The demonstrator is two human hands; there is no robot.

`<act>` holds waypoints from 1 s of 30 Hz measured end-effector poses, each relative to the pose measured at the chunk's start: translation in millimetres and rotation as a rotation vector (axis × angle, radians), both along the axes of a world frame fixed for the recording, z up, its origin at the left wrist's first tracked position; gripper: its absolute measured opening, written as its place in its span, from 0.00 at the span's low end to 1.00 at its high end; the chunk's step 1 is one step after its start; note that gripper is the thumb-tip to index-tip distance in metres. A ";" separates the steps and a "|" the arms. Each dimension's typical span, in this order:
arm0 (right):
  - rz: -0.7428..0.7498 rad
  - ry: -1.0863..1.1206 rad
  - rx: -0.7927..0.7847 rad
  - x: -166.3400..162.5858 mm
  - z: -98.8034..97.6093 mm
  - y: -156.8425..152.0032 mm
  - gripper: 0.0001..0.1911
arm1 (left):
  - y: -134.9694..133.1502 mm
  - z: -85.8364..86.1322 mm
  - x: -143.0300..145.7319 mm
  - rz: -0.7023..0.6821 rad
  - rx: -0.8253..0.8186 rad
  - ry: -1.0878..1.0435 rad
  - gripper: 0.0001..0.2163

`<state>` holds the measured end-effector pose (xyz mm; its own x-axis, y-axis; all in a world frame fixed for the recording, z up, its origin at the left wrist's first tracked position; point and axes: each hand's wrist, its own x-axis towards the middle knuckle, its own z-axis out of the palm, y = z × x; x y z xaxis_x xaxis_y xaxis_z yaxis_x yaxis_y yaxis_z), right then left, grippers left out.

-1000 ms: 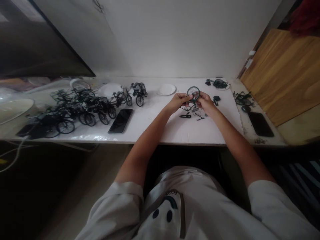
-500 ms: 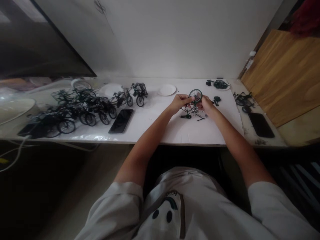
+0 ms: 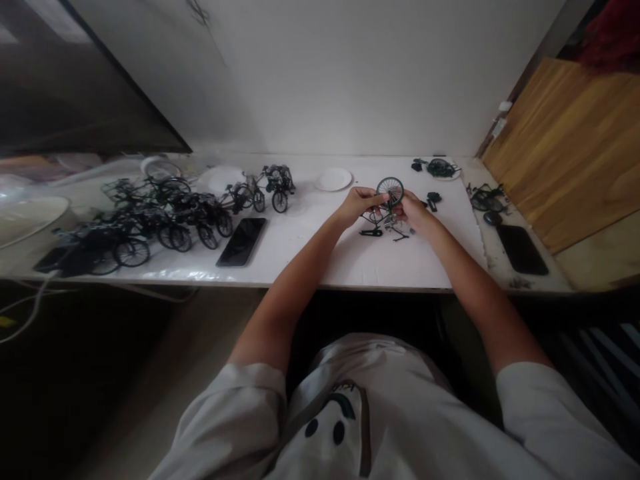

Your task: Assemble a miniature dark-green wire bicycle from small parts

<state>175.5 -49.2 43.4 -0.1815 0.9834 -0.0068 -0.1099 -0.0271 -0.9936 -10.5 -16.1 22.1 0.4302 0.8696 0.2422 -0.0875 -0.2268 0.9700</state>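
Between my two hands is a small model bicycle with a dark frame, its spoked wheel [image 3: 390, 191] raised uppermost. My left hand [image 3: 361, 204] grips it from the left, thumb laid across the wheel near its hub. From the right, my right hand [image 3: 413, 209] closes its fingers on the same model bicycle just below the wheel's edge. Under the hands, small dark bicycle parts [image 3: 371, 233] rest on the white board, with a thin bent piece [image 3: 400, 237] a little to the right. The fingertips partly hide the frame.
Several finished-looking model bicycles [image 3: 170, 220] crowd the table's left side, beside a phone [image 3: 242, 242]. A white plate [image 3: 334, 179] stands behind my hands. Back right, another plate holds dark parts [image 3: 442, 168]. More parts [image 3: 487, 198] and a dark phone-like slab [image 3: 523, 249] lie at the right.
Almost nothing differs. Both hands keep their hold on the model bicycle, and the view has shifted very slightly.
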 end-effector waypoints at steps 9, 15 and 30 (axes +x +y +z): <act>-0.001 -0.046 0.027 2.2 -4.7 3.0 0.22 | -5.1 3.5 -0.4 -0.055 0.007 0.017 0.21; 0.066 -0.052 -0.039 5.1 -9.0 9.2 0.20 | -3.9 2.2 -0.5 -0.030 0.008 0.020 0.23; 0.087 0.026 0.058 3.5 -8.3 5.3 0.22 | -2.1 0.7 -0.4 -0.063 -0.002 0.005 0.22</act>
<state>179.0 -43.9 35.1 -0.2657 0.9624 0.0559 -0.1351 0.0202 -0.9906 -11.0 -18.2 22.8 0.4855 0.8413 0.2377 -0.0965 -0.2187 0.9710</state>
